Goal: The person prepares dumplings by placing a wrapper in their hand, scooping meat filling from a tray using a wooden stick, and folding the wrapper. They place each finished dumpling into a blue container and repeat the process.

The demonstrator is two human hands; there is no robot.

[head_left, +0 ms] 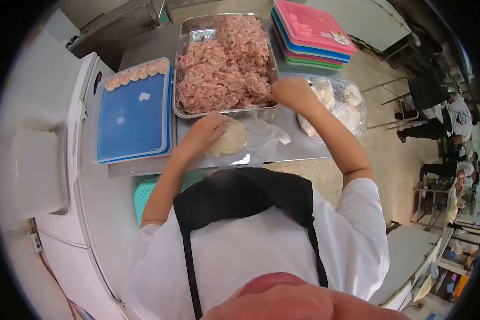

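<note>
My left hand [204, 134] is closed at the left edge of round, pale dough wrappers [232, 137], its bent fingertips on the edge of one. The wrappers lie on clear plastic at the front of the metal table. At the right rim of a foil-coloured metal tray [182, 113] my right hand [293, 94] is curled into a fist; whatever it grips is hidden. Pink ground meat [224, 64] fills most of that tray. To the left, a blue lidded container [130, 120] carries a row of filled dumplings [137, 73] along its far edge.
Plastic bags with pale dough pieces [338, 106] lie right of my right hand. Coloured lids or trays [314, 32] are stacked at the back right. A white refrigerator [82, 160] stands left, with a turquoise basket [144, 198] below the table. Other people [457, 117] stand far right.
</note>
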